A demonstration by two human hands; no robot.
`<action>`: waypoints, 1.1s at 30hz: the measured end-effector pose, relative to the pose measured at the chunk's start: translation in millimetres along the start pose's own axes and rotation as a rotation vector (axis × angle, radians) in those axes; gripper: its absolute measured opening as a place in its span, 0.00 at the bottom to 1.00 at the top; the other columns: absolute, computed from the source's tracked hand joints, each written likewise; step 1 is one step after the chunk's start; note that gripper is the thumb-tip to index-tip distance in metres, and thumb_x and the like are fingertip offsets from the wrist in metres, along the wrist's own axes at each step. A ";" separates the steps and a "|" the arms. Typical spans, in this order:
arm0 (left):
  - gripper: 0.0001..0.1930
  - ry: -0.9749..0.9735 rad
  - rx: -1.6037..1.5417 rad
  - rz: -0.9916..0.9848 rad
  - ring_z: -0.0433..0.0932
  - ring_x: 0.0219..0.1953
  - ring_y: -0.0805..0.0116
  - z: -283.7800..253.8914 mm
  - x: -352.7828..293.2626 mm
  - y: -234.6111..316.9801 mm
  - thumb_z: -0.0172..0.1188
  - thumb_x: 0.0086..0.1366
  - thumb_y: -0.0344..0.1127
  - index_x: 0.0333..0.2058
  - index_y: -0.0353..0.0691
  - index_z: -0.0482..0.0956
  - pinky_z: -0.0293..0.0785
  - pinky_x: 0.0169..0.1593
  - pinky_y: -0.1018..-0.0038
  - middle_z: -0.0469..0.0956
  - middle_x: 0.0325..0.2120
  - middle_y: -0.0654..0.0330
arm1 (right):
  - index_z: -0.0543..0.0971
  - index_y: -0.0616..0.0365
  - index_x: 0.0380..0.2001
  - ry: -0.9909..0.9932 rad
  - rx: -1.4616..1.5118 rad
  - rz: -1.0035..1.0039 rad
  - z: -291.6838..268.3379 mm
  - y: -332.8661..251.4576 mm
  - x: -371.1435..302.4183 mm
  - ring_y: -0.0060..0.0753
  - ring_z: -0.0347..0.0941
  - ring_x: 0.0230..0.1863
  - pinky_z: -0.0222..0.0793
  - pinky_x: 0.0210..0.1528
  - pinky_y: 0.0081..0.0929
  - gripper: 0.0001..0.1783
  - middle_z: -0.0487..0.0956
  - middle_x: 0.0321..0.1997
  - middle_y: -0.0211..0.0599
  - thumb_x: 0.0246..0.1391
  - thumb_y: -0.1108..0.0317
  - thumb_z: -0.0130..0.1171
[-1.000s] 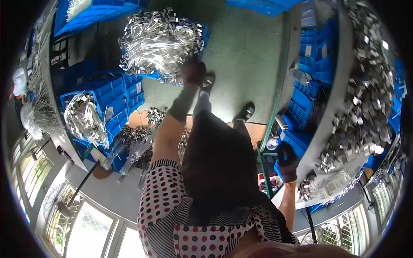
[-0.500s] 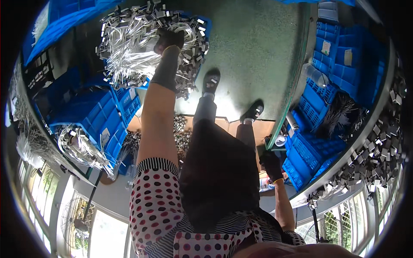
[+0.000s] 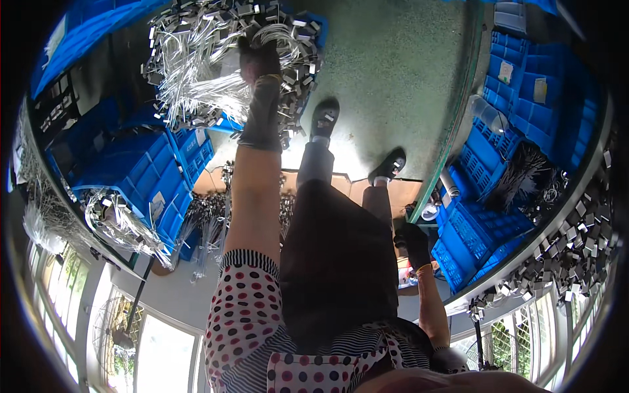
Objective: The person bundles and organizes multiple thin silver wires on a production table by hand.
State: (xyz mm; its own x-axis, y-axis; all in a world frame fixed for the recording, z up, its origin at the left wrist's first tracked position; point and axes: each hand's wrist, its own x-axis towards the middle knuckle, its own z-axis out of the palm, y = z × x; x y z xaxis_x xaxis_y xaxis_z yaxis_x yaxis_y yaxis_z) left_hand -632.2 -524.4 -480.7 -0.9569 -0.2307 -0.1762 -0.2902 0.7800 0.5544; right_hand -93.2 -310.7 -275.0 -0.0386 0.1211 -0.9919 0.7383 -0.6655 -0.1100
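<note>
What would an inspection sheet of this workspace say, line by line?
Surface: green floor.
Job's things: heap of pale strands, with many small blocks around its edge, in or on a blue crate.
Clutter: dark-and-silver blocks piled at far right; strand bundle at left.
Grips: left grip, dark-gloved, at the heap; right grip, dark-gloved, near stacked blue crates; whether either holds anything is unclear.
Cables: heap's strands look cable-like.
Surroundings: bright window, caged fan.
</note>
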 end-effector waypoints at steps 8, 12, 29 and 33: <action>0.30 -0.096 0.201 -0.104 0.76 0.47 0.49 -14.5 -20.5 35.7 0.60 0.54 0.40 0.56 0.43 0.65 0.72 0.51 0.61 0.77 0.48 0.51 | 0.74 0.63 0.46 0.000 -0.116 -0.038 -5.0 20.7 9.9 0.40 0.79 0.29 0.77 0.28 0.28 0.15 0.80 0.34 0.47 0.59 0.68 0.50; 0.18 -0.158 0.190 0.060 0.78 0.45 0.51 -40.2 -39.6 32.9 0.56 0.53 0.34 0.45 0.50 0.77 0.74 0.48 0.61 0.79 0.43 0.54 | 0.74 0.63 0.46 -0.015 0.057 -0.066 3.4 6.6 14.7 0.39 0.79 0.28 0.77 0.28 0.27 0.15 0.80 0.33 0.47 0.59 0.65 0.51; 0.17 0.211 0.519 0.600 0.81 0.37 0.54 -199.5 -7.8 66.1 0.64 0.48 0.40 0.39 0.44 0.80 0.77 0.39 0.65 0.81 0.32 0.55 | 0.77 0.55 0.39 0.103 -0.089 -0.066 9.6 -17.4 -2.5 0.29 0.78 0.25 0.72 0.22 0.23 0.10 0.79 0.28 0.35 0.58 0.62 0.56; 0.17 -0.099 -0.019 0.819 0.80 0.39 0.58 -235.1 -23.7 110.3 0.54 0.61 0.34 0.50 0.53 0.77 0.78 0.40 0.68 0.80 0.38 0.56 | 0.77 0.53 0.39 -0.012 0.009 -0.075 -3.0 -11.5 8.2 0.26 0.77 0.26 0.70 0.24 0.19 0.10 0.79 0.29 0.34 0.57 0.61 0.56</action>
State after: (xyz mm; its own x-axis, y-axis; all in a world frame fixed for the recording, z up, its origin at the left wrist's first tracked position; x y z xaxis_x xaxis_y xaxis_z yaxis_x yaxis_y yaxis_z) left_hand -643.8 -569.6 -224.1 -0.8606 0.4599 0.2189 0.4978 0.6687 0.5522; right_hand -100.0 -299.9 -281.7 -0.1012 0.1619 -0.9816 0.7269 -0.6616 -0.1841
